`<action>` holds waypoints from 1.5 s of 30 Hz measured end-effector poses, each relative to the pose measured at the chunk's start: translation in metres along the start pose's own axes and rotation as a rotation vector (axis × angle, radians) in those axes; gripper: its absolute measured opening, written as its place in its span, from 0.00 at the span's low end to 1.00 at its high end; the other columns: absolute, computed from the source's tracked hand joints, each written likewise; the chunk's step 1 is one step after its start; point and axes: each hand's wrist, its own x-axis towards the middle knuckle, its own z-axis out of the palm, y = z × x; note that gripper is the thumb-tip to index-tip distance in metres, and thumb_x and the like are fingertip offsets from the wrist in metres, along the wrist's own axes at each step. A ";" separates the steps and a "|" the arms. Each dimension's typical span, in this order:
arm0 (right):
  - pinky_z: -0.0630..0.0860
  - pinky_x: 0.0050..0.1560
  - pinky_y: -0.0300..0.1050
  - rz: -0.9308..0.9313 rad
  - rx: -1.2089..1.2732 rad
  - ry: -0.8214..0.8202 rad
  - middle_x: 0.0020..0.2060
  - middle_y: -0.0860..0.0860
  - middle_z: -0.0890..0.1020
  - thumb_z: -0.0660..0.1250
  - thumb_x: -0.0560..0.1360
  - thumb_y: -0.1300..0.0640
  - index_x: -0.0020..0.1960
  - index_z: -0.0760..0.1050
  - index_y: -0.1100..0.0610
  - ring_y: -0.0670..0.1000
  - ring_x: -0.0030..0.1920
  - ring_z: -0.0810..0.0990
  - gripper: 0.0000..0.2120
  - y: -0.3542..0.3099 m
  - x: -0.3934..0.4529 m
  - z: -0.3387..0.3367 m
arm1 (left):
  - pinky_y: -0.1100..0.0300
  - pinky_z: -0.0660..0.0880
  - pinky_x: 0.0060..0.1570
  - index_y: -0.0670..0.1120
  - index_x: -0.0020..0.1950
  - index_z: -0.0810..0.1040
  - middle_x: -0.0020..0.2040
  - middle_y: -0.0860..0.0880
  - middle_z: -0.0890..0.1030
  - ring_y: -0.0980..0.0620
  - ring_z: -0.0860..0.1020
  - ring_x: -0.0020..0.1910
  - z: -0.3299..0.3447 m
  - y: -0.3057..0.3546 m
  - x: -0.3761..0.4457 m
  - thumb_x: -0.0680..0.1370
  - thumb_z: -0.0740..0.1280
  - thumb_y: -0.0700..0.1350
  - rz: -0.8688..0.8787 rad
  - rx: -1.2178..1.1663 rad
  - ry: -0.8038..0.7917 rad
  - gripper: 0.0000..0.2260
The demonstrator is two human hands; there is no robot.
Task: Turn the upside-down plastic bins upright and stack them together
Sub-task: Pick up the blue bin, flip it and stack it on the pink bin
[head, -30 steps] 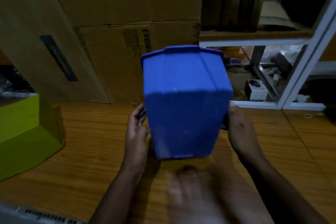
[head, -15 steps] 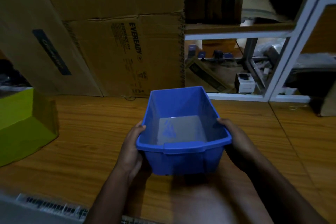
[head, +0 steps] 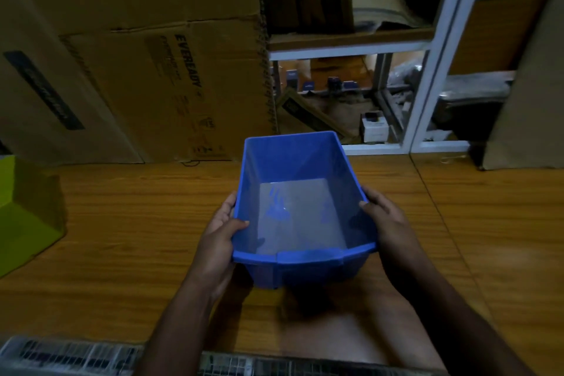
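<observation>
Both hands | left hand (head: pixel 218 241) and right hand (head: pixel 386 223) clamped on upright blue bin's (head: pixel 302 214) side rims | next: green bin (head: pixel 27 210), left of it, to be flipped and stacked.

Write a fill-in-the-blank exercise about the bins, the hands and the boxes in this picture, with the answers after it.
1. The blue bin sits with its opening facing ____.
2. The left hand and right hand grip the blue bin's two long ____.
3. The bin at the left edge is ____ in colour.
4. The cardboard box behind the table bears the word ____.

Missing words: up; sides; green; EVEREADY
</observation>
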 end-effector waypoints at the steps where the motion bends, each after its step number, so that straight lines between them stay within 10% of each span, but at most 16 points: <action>1: 0.78 0.42 0.42 -0.018 -0.016 0.021 0.55 0.49 0.83 0.62 0.78 0.60 0.65 0.75 0.49 0.50 0.52 0.83 0.17 -0.002 -0.007 -0.003 | 0.49 0.81 0.49 0.55 0.74 0.68 0.63 0.51 0.81 0.46 0.82 0.57 0.006 0.000 -0.001 0.80 0.59 0.34 0.006 0.010 -0.024 0.26; 23: 0.79 0.51 0.41 -0.260 -0.134 0.875 0.59 0.44 0.81 0.64 0.76 0.65 0.66 0.74 0.49 0.42 0.56 0.81 0.21 -0.010 -0.220 -0.182 | 0.46 0.76 0.61 0.55 0.75 0.66 0.70 0.58 0.75 0.49 0.77 0.66 0.198 -0.067 -0.111 0.82 0.58 0.35 -0.015 0.070 -0.625 0.24; 37: 0.78 0.57 0.50 -0.245 -0.160 0.968 0.64 0.45 0.79 0.68 0.76 0.60 0.69 0.72 0.48 0.47 0.61 0.79 0.23 -0.031 -0.309 -0.457 | 0.51 0.80 0.50 0.57 0.74 0.69 0.67 0.55 0.79 0.49 0.82 0.59 0.461 -0.153 -0.228 0.81 0.63 0.40 -0.022 0.082 -0.786 0.23; 45: 0.79 0.51 0.37 -0.267 -0.161 1.078 0.62 0.42 0.79 0.68 0.77 0.60 0.68 0.72 0.46 0.40 0.58 0.79 0.22 -0.045 -0.333 -0.591 | 0.46 0.80 0.54 0.57 0.74 0.69 0.68 0.56 0.77 0.49 0.81 0.61 0.600 -0.195 -0.272 0.81 0.63 0.42 -0.044 0.117 -0.877 0.23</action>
